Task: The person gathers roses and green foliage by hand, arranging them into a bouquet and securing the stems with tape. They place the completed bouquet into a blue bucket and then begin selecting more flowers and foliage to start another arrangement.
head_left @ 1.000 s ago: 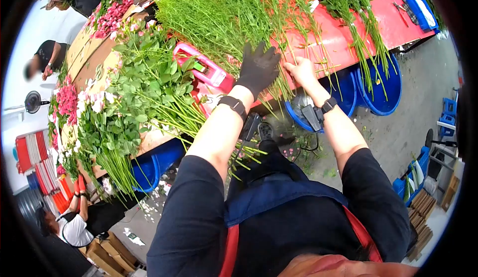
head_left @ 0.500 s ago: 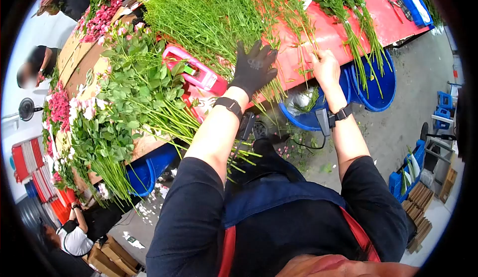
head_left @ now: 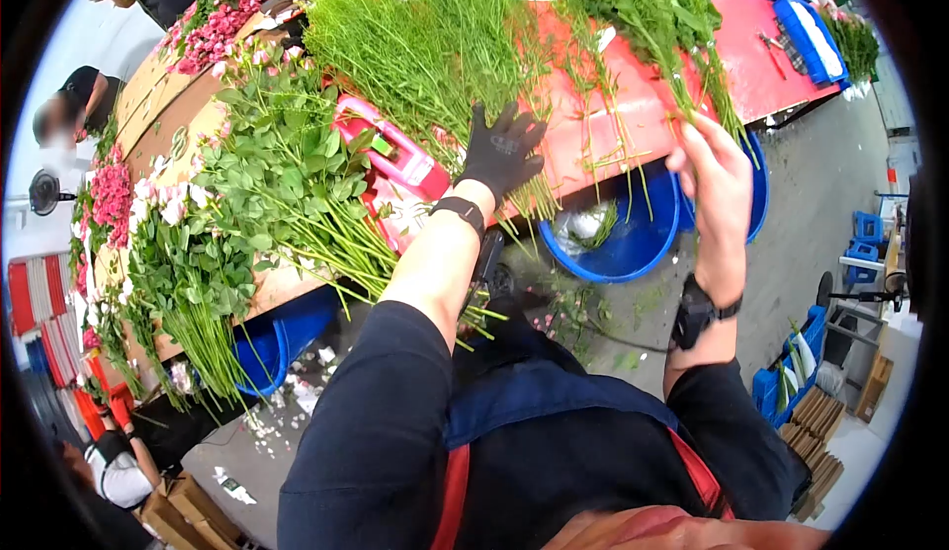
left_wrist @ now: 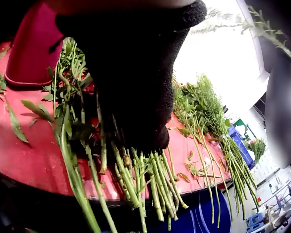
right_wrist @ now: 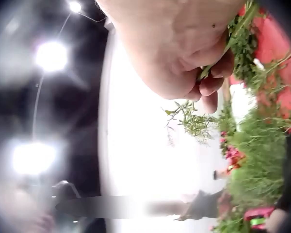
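My left hand [head_left: 502,153], in a black glove, rests with fingers spread on the lower part of a broad heap of feathery greenery [head_left: 425,56]. Under the glove, cut stem ends [left_wrist: 157,189] stick out past the red tabletop's edge in the left wrist view. My bare right hand [head_left: 720,179] is raised to the right of the table edge. In the right wrist view its curled fingers hold a thin green stem [right_wrist: 241,31], and a feathery tip [right_wrist: 196,124] shows beyond the hand. A few loose stems [head_left: 608,135] lie on the red table [head_left: 647,105] between the hands.
A pink plastic holder [head_left: 420,169] lies left of my gloved hand, beside leafy rose bunches [head_left: 287,145]. Blue buckets [head_left: 608,275] stand below the table edge. Red-handled pliers [head_left: 773,56] and a blue crate [head_left: 811,41] are at the far right. Other people work at the left.
My right hand has moved right and toward me, away from the loose stems by the left hand, and is now raised. The gloved left hand stays spread on the greenery.
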Available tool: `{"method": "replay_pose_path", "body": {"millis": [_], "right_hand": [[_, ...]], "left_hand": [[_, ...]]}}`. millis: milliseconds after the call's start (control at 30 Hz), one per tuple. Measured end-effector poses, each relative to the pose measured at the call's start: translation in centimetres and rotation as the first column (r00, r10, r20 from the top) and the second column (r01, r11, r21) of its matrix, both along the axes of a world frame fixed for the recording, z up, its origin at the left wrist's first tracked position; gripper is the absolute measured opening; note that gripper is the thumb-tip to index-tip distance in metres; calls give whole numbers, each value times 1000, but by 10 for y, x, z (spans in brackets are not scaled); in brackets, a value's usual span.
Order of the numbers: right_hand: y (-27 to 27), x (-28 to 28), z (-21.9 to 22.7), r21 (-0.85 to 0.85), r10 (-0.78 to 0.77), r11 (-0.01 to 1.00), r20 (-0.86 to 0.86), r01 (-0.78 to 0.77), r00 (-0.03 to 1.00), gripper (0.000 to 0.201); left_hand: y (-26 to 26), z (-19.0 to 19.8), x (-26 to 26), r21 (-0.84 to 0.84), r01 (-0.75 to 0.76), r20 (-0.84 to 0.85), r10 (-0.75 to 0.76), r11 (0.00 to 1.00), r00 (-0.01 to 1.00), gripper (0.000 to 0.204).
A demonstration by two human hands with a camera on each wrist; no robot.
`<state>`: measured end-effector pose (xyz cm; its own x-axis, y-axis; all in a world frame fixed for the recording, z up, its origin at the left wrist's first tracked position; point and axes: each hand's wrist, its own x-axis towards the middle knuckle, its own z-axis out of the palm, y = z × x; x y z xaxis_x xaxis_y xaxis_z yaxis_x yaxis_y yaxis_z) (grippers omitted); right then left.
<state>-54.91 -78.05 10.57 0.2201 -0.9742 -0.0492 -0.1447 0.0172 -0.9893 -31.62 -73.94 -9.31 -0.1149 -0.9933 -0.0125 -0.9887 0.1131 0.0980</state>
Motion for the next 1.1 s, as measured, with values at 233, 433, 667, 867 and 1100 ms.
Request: {"method": "replay_pose_path", "body": {"millis": [233, 433, 667, 867, 1100], "right_hand": [[63, -19, -1, 113, 69, 991, 79, -78, 994, 23], [114, -10, -72, 163, 111, 978, 112, -128, 988, 34], [159, -18, -107, 200, 159, 967, -3, -156, 987, 26], [162, -34, -130, 456, 493, 769, 23, -448, 870, 23], [10, -2, -159, -252, 1, 922, -759, -295, 651, 24]], "left_hand": [[2, 56, -18, -250, -49, -672, -137, 967, 727, 53], [53, 144, -34, 180, 156, -764, 238, 971, -600, 59], [98, 129, -10, 298, 222, -686, 370, 928, -626, 53], [108, 97, 7, 200, 126, -449, 206, 972, -869, 61], [138, 93, -6, 299, 63, -541, 224, 952, -810, 52]]}}
